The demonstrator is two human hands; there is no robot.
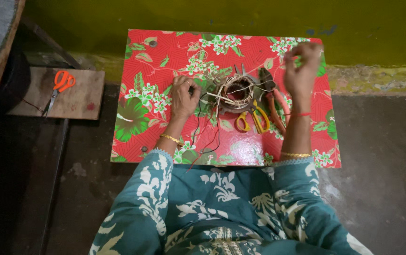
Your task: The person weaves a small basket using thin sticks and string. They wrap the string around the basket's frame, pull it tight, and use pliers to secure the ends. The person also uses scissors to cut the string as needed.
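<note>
A round wound coil [235, 93], ring-shaped with pale thread tied around it, sits on a low table covered with a red floral cloth [165, 127]. My left hand [184, 97] rests on the cloth just left of the coil, fingers curled against its side. Raised above the table's far right, my right hand [302, 68] is closed on a thin pale thread [264, 85] that runs taut back to the coil. Red and black wires [207, 139] trail from the coil toward me.
Yellow-handled scissors [252, 120] and pink-handled pliers [276, 106] lie right of the coil. Orange-handled scissors [59, 87] lie on a wooden board [77, 101] at the left. A yellow-green wall [212, 14] runs behind the table; dark floor [378, 156] surrounds it.
</note>
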